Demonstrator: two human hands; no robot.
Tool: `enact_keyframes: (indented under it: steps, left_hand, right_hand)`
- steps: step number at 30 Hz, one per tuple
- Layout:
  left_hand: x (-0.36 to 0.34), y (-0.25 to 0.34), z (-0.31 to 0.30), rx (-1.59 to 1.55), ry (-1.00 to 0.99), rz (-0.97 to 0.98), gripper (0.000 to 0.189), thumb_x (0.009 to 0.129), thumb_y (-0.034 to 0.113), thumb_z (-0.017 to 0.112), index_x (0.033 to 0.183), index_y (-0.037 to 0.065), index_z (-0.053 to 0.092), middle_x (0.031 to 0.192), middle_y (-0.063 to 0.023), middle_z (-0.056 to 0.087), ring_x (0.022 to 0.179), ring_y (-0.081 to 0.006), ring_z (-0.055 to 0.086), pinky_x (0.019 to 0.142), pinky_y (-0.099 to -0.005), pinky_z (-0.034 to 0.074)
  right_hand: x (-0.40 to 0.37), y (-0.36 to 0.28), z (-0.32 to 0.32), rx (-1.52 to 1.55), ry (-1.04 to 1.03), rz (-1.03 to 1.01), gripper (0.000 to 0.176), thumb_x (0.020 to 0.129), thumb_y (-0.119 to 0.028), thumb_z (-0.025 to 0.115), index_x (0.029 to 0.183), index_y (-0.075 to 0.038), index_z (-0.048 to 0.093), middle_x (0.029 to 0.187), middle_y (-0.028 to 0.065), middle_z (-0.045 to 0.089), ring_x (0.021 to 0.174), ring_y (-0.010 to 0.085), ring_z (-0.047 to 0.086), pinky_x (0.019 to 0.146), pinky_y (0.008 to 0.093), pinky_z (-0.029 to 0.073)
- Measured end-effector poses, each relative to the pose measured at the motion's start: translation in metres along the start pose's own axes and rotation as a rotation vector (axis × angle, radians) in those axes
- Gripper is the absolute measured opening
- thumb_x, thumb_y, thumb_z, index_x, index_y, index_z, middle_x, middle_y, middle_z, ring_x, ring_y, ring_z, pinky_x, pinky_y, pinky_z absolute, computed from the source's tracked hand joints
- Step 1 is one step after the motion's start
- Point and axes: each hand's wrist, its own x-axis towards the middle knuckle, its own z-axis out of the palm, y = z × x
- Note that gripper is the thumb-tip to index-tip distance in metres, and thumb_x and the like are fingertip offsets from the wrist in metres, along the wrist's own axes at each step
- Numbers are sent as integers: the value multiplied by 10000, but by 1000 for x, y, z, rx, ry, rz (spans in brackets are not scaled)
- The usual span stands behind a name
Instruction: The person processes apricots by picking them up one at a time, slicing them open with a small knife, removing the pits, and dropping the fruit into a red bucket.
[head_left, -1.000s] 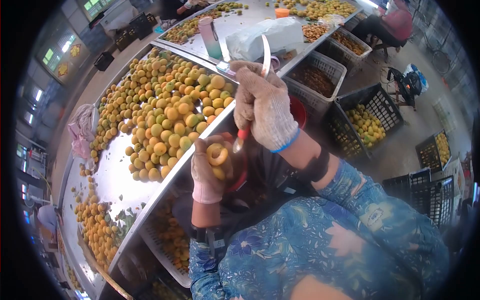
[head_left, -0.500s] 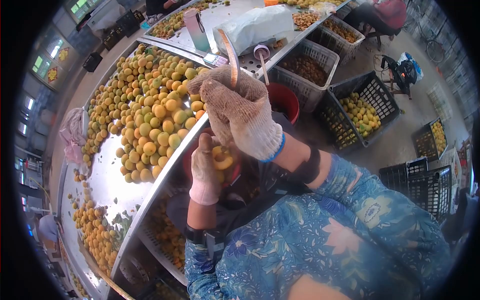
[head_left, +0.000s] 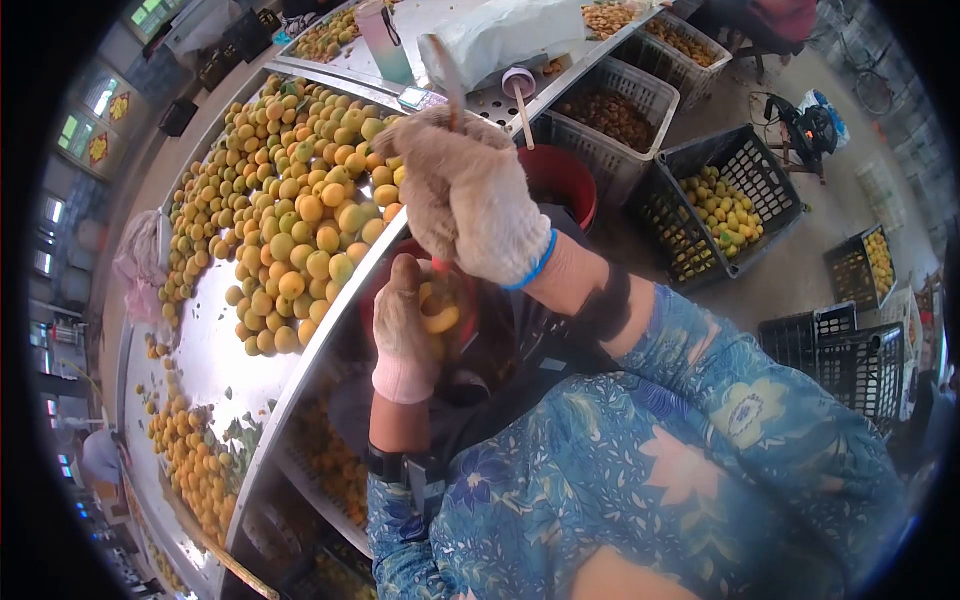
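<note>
Upright above my right hand (head_left: 465, 190) rises a curved metal blade (head_left: 449, 75); that hand, in a worn knitted glove, is shut around its lower part. Just below it, my gloved left hand (head_left: 405, 325) is closed on a cut apricot (head_left: 440, 318), its yellow flesh facing right. The fingers of both hands are close together, with the right hand overlapping the top of the fruit area. Behind the left hand, part of a red container shows under the table edge.
Many apricots (head_left: 300, 240) lie on the metal table (head_left: 215, 345) to the left. A red bucket (head_left: 572, 180), a pale crate (head_left: 640, 95) and a black crate (head_left: 715, 215) stand at right. A tumbler (head_left: 383, 42) and white sack (head_left: 500, 45) sit at the back.
My right hand has shifted slightly left with the blade, which now stands straighter and is blurred. The left hand still holds the cut apricot. The whole view has shifted a little.
</note>
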Motion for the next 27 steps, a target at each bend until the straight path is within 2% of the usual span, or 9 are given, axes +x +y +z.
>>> enact_keyframes:
  steps: [1,2,5,7,11,13,15,17,27]
  left_hand:
    - [0,9,2,467,-12,366,278,934,270,571,1030,15,518,832,-95,635,748,-232,625,674,-348,498]
    - [0,8,3,471,-7,367,278,934,270,571,1030,15,518,832,-95,635,748,-232,625,674,-348,498]
    - [2,3,8,253,-35,32,325,985,340,488,1032,19,506,832,-85,622,716,-219,610,659,-317,505]
    - [4,4,12,-945,82,-489,346,999,396,447,1039,60,519,752,-59,587,676,-201,592,641,-278,509]
    - [12,-2,12,-978,192,-570,325,991,419,458,1058,106,519,722,-34,548,604,-159,543,540,-241,477]
    - [14,-12,-3,-1179,-54,-653,338,980,448,468,1016,115,516,711,-8,506,534,-111,456,432,-225,378]
    - [21,-9,-2,-994,359,-826,274,946,397,564,915,133,501,700,23,466,497,-90,376,405,-225,285]
    - [21,-39,-14,-993,449,-741,237,912,307,643,991,112,534,720,24,476,505,-86,393,428,-218,305]
    - [15,-54,-35,-416,549,-580,490,850,92,677,1269,58,424,800,-53,535,586,-115,506,434,-258,470]
  right_hand:
    - [1,2,-3,3,-5,1,228,958,-221,550,936,-15,645,481,-6,459,321,83,357,297,237,276]
    - [3,5,-7,70,58,37,228,959,-220,546,941,-16,646,484,-5,458,326,88,361,300,240,279]
    - [8,12,-14,159,131,79,236,964,-234,524,931,-28,633,480,-26,387,338,92,319,307,249,256]
    - [10,11,-17,367,170,244,214,967,-231,507,923,-42,597,501,-44,322,352,92,290,319,259,231]
    - [19,27,-26,555,326,340,169,929,-214,554,829,-79,534,473,-37,304,321,107,272,317,270,176]
    - [22,34,-29,469,421,295,149,950,-213,520,907,-71,529,531,-55,294,370,89,270,341,266,216]
    - [25,30,-32,418,536,284,127,925,-200,560,899,-80,528,521,-54,270,376,92,259,354,271,205]
    - [26,33,-45,402,510,242,129,928,-202,556,907,-77,534,517,-54,271,374,93,261,362,269,203]
    - [20,43,-54,338,580,265,136,945,-201,530,927,-67,532,482,-45,290,325,102,249,358,281,176]
